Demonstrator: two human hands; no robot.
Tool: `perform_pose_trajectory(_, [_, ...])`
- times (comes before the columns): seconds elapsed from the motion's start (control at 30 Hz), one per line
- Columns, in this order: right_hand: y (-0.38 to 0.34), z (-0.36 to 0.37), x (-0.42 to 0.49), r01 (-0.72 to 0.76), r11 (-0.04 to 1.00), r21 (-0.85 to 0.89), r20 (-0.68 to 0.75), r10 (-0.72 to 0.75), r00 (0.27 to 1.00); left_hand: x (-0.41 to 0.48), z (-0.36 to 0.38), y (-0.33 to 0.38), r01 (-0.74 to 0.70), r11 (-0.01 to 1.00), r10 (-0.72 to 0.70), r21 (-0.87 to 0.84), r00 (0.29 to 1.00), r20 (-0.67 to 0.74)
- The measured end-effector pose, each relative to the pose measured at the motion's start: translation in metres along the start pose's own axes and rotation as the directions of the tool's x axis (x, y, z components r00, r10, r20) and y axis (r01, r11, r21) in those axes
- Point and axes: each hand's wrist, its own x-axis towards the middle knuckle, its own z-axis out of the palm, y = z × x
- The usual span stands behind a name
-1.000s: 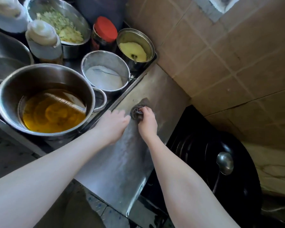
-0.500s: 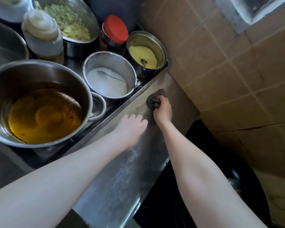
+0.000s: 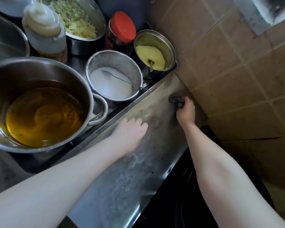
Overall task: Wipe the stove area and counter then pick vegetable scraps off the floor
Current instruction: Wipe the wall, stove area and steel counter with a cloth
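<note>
My right hand point(image 3: 185, 112) grips a dark grey scouring pad point(image 3: 176, 99) and presses it on the wet steel counter strip point(image 3: 127, 175), at its far end close to the tiled wall. My left hand point(image 3: 130, 132) lies flat on the same strip, fingers straight, near the raised edge of the tray of pots. Smears of water or foam show on the steel between my arms.
Left of the strip stand a big pot of yellow oil point(image 3: 39, 112), a tin of white powder with a spoon point(image 3: 112, 83), a tin of yellow paste point(image 3: 152, 55), a red-lidded jar point(image 3: 122, 28) and a bowl of chopped vegetables point(image 3: 74, 18). A black wok point(image 3: 179, 203) lies at lower right.
My right hand has pushed the pad further up the strip toward the wall corner. My left hand has slid forward a little and flattened on the steel.
</note>
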Motion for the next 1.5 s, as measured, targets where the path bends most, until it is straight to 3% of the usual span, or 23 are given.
perform_pose_trajectory(0.13, [0.03, -0.009, -0.013, -0.164, 0.986, -0.02, -0.016, 0.163, 0.986, -0.013, 0.006, -0.005, 0.021, 1.0, -0.021, -0.011, 0.999, 0.028])
perform_pose_trajectory(0.3, [0.017, 0.0, -0.039, -0.16, 0.986, 0.046, -0.045, 0.162, 0.986, -0.03, 0.005, -0.006, 0.027, 1.0, -0.026, -0.008, 0.998, 0.052])
perform_pose_trajectory(0.5, [-0.031, 0.021, -0.088, 0.065, 0.995, 0.078, 0.013, -0.067, 0.998, -0.055, -0.004, -0.008, 0.011, 1.0, -0.012, 0.026, 0.999, 0.038])
perform_pose_trajectory(0.63, [-0.059, 0.036, -0.13, 0.274, 0.957, 0.099, 0.087, -0.283, 0.955, -0.075, -0.005, -0.014, 0.002, 0.999, -0.006, 0.047, 0.997, 0.081])
perform_pose_trajectory(0.73, [-0.062, 0.043, -0.157, 0.321, 0.94, 0.114, 0.11, -0.333, 0.936, -0.092, -0.008, -0.019, -0.005, 0.998, 0.0, 0.06, 0.995, 0.098])
perform_pose_trajectory(0.9, [-0.043, 0.036, -0.192, 0.259, 0.942, 0.214, 0.102, -0.285, 0.953, -0.12, -0.01, -0.024, -0.029, 0.997, 0.021, 0.077, 0.995, 0.102])
perform_pose_trajectory(1.23, [-0.03, 0.039, -0.253, -0.12, 0.948, 0.296, 0.029, 0.117, 0.993, -0.168, -0.012, -0.03, -0.028, 0.998, 0.017, 0.064, 0.985, 0.171])
perform_pose_trajectory(1.3, [-0.041, 0.043, -0.265, -0.129, 0.95, 0.285, 0.045, 0.121, 0.992, -0.179, -0.013, -0.032, -0.025, 0.997, 0.014, 0.07, 0.988, 0.155])
perform_pose_trajectory(1.5, [-0.076, 0.057, -0.311, 0.006, 0.97, 0.242, 0.171, -0.049, 0.984, -0.211, -0.016, -0.041, -0.017, 0.993, 0.003, 0.121, 0.993, 0.114])
